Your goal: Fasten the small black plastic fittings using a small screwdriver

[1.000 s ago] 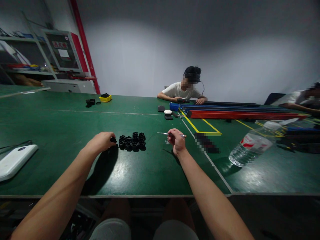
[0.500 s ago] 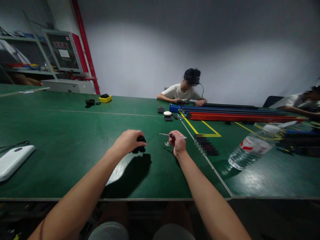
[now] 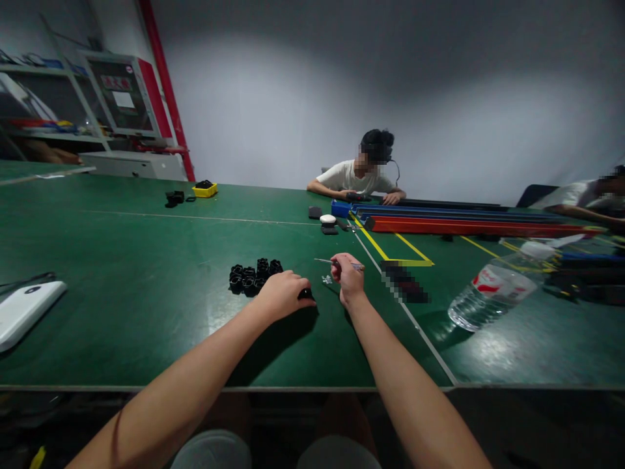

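Note:
My left hand (image 3: 282,294) is closed round a small black part (image 3: 305,294), low over the table; my fingers hide most of it. Just behind that hand, several black moulded parts (image 3: 249,280) stand grouped in rows, some covered by the hand. My right hand (image 3: 348,277) grips a thin screwdriver (image 3: 359,266), its metal shaft pointing left toward the other hand. Between the two hands lies a little heap of small silvery pieces, seemingly screws (image 3: 327,280).
A water bottle (image 3: 495,286) leans at right, near a blurred dark object (image 3: 404,281). Red (image 3: 469,225) and blue bars lie farther back, before a co-worker (image 3: 354,176). A yellow bin (image 3: 205,189) stands far left; a white device (image 3: 29,312) lies near left.
My left hand has moved right and slightly down, and the grouped black parts it covered now show. The right hand with the screwdriver has barely moved.

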The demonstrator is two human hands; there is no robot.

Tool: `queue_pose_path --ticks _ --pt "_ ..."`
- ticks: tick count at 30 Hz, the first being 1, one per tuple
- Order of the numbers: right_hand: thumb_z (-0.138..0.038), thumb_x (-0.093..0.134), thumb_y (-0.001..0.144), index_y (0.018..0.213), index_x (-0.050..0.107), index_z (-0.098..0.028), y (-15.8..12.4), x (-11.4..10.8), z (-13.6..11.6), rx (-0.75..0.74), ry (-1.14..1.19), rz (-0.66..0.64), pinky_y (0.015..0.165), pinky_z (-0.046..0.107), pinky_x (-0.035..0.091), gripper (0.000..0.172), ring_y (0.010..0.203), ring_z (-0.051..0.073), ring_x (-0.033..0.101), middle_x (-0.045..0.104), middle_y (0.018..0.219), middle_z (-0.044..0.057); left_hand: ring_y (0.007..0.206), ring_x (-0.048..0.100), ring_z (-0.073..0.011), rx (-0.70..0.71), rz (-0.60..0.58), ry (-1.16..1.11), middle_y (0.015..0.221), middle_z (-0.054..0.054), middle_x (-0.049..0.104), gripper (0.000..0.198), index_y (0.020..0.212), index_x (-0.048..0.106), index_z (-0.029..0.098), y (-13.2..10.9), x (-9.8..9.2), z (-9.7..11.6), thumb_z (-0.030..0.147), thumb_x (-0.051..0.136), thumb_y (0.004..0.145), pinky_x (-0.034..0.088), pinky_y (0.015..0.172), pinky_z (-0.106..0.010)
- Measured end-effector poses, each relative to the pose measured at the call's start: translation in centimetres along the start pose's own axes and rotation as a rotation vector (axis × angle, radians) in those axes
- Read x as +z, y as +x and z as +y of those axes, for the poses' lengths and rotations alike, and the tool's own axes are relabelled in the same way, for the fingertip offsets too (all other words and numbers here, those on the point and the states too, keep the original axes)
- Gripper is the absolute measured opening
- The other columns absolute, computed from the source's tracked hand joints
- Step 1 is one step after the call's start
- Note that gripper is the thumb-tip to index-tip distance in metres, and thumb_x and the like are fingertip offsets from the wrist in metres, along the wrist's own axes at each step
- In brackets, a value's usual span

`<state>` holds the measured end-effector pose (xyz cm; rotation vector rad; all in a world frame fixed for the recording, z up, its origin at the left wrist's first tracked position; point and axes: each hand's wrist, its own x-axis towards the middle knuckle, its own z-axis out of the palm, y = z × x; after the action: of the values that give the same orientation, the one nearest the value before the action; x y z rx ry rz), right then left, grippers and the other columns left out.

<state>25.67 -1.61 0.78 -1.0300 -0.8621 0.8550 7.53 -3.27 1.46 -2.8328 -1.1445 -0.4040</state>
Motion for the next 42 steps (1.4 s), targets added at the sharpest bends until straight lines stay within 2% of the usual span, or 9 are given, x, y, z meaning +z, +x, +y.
queue_pose_path --ticks 4,8,14,23,29,33,37,40,42 --pt "-0.032 0.062 0.067 0.062 0.061 -0.019 0.0 0.0 0.1 -0.005 -0.008 0.0 0.035 0.017 0.023 0.014 0.037 0.006 0.038 0.05 0.044 -0.006 0.089 0.065 -0.0245 0.028 0.014 0.011 0.092 -0.006 0.073 0.037 0.098 0.071 0.022 -0.3 0.4 0.0 0.056 0.065 0.085 0.048 0.078 -0.034" --pt "-0.033 0.062 0.066 0.061 0.061 -0.019 -0.1 0.1 0.0 -0.005 -0.006 0.002 0.035 0.017 0.023 0.015 0.037 0.006 0.038 0.049 0.043 -0.006 0.093 0.064 -0.0242 0.012 0.038 -0.019 0.095 -0.006 0.073 0.037 0.103 0.071 0.023 -0.5 0.4 -0.2 0.055 0.065 0.086 0.048 0.08 -0.034" --pt "-0.032 0.062 0.066 0.062 0.062 -0.018 0.0 0.1 0.0 -0.003 -0.056 0.002 0.034 0.017 0.025 0.014 0.036 0.006 0.039 0.05 0.044 -0.006 0.092 0.064 -0.0241 0.031 0.018 -0.031 0.093 -0.006 0.073 0.036 0.101 0.071 0.023 -0.5 0.7 -0.6 0.055 0.066 0.085 0.047 0.081 -0.034" --pt "-0.04 0.069 0.072 0.075 0.069 -0.017 0.5 -0.1 0.9 -0.033 -0.123 0.008 0.033 0.016 0.028 0.023 0.036 0.005 0.041 0.057 0.052 -0.005 0.092 0.062 -0.0249 0.042 0.019 -0.024 0.094 -0.006 0.073 0.042 0.106 0.07 0.022 -0.5 1.0 -0.5 0.056 0.069 0.082 0.046 0.083 -0.035" --pt "-0.06 0.069 0.076 0.076 0.071 -0.019 1.1 -1.2 1.5 -0.143 -0.353 -0.05 0.039 0.019 0.037 0.041 0.038 0.007 0.05 0.071 0.065 0.001 0.092 0.061 -0.0254 0.039 0.019 -0.026 0.095 -0.007 0.072 0.042 0.108 0.07 0.022 -0.6 0.7 -0.4 0.055 0.07 0.081 0.045 0.083 -0.036" --pt "-0.065 0.062 0.081 0.079 0.07 -0.02 1.3 -2.1 1.5 -0.168 -0.546 -0.095 0.044 0.021 0.041 0.046 0.042 0.01 0.056 0.073 0.07 0.003 0.091 0.061 -0.0256 0.044 0.028 -0.032 0.095 -0.006 0.072 0.039 0.107 0.07 0.022 -0.7 0.6 -0.5 0.051 0.072 0.08 0.045 0.082 -0.036" --pt "-0.057 0.058 0.088 0.077 0.066 -0.022 1.4 -2.5 1.5 -0.194 -0.707 -0.132 0.051 0.023 0.044 0.037 0.053 0.014 0.063 0.074 0.071 0.003 0.09 0.062 -0.0252 0.044 0.025 -0.026 0.094 -0.005 0.073 0.035 0.105 0.071 0.022 -0.7 0.5 -0.6 0.048 0.072 0.081 0.045 0.079 -0.036" --pt "-0.039 0.07 0.081 0.075 0.064 -0.023 1.3 -2.5 1.4 -0.224 -0.889 -0.145 0.061 0.025 0.046 0.017 0.068 0.018 0.067 0.073 0.073 0.001 0.09 0.062 -0.0251 0.035 0.035 -0.023 0.094 -0.005 0.073 0.035 0.105 0.071 0.022 -0.6 0.5 -0.5 0.048 0.071 0.082 0.044 0.078 -0.035" --pt "-0.026 0.075 0.074 0.076 0.064 -0.024 1.1 -2.4 1.2 -0.239 -1.0 -0.156 0.066 0.027 0.046 0.011 0.073 0.019 0.067 0.073 0.076 0.0 0.09 0.062 -0.0252 0.027 0.039 -0.025 0.094 -0.005 0.073 0.035 0.105 0.071 0.022 -0.6 0.5 -0.4 0.048 0.072 0.082 0.044 0.078 -0.035"
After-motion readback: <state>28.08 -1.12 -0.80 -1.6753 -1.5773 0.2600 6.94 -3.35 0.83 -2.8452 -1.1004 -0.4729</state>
